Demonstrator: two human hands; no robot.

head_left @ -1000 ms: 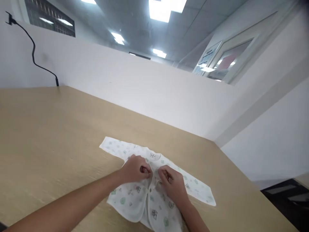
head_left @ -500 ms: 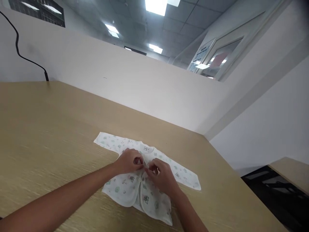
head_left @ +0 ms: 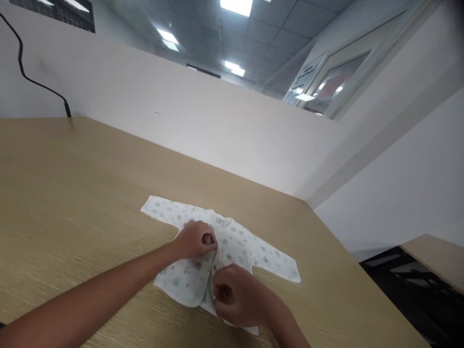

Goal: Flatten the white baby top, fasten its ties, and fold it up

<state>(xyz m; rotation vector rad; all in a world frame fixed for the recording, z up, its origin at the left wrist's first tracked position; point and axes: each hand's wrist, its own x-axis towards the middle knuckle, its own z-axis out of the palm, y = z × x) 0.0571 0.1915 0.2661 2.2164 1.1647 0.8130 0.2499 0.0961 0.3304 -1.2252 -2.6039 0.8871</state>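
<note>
A small white baby shirt point(head_left: 232, 241) with green and grey prints lies spread on the table, sleeves out to both sides and neck label toward the far wall. My left hand point(head_left: 197, 239) is closed in a pinch on the front edge of the shirt, a little below the neck. Lower down the front opening, my right hand point(head_left: 237, 296) is curled over the other front panel near the hem, fingers bent together. What its fingertips hold, if anything, is hidden behind the hand. Between the hands the front edges meet, and they part near the hem.
The wooden table point(head_left: 90, 193) extends left and ends at a white partition point(head_left: 203, 130) behind the shirt. A black cable point(head_left: 39, 86) runs down the partition at the far left. On the right, past the table edge, is a dark glossy surface point(head_left: 409, 285).
My right hand has moved down the shirt front, from beside my left hand toward the hem. My left hand keeps its pinch below the neck. The view has shifted slightly.
</note>
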